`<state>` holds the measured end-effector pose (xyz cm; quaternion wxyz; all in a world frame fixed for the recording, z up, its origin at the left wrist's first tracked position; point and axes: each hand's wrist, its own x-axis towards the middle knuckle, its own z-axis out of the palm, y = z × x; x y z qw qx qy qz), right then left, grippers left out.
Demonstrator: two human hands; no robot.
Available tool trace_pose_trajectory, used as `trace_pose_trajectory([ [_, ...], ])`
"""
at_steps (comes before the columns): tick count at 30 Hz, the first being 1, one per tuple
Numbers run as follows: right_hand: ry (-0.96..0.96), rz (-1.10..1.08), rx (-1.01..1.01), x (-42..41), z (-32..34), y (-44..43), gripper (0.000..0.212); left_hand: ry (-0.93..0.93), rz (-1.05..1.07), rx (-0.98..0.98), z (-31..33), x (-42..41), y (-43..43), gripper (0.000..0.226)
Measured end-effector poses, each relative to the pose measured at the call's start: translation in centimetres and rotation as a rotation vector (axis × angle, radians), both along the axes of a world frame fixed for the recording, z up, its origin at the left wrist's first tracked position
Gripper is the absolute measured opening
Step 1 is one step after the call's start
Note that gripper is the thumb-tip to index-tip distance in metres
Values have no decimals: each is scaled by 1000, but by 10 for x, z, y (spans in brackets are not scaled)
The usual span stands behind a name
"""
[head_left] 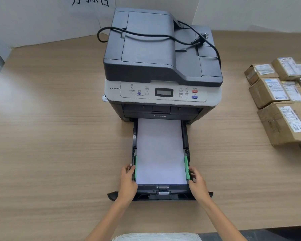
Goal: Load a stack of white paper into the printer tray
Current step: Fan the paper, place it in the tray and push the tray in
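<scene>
Paper in the pulled-out tray

We hold the tray (186,136) of the "lenovo" M7615DNA printer (162,66): left hand (128,181) and right hand (197,182) have fingers clamped on its side walls; the white paper (160,152) lies flat inside, between green guides (186,168).

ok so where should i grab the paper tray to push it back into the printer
Hold the paper tray by its two side walls near the front panel, one hand per side, coming from the front. It sticks straight out of the printer with paper lying flat inside, and an even two-sided grip should keep it square. The left hand and right hand sit there.
</scene>
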<state>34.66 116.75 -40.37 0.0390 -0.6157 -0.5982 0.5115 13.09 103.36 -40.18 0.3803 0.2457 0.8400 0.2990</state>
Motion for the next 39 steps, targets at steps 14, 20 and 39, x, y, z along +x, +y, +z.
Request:
trace_pose_trajectory([
  [14,-358,282,8,38,21,29,31,10,-55,-223,1,-60,-26,38],
  [20,-312,97,-467,65,24,38,12,-767,269,-440,15,-79,-55,34],
  [39,469,-573,-348,-48,41,157,41,-1041,782,233,15,-157,90,41],
])
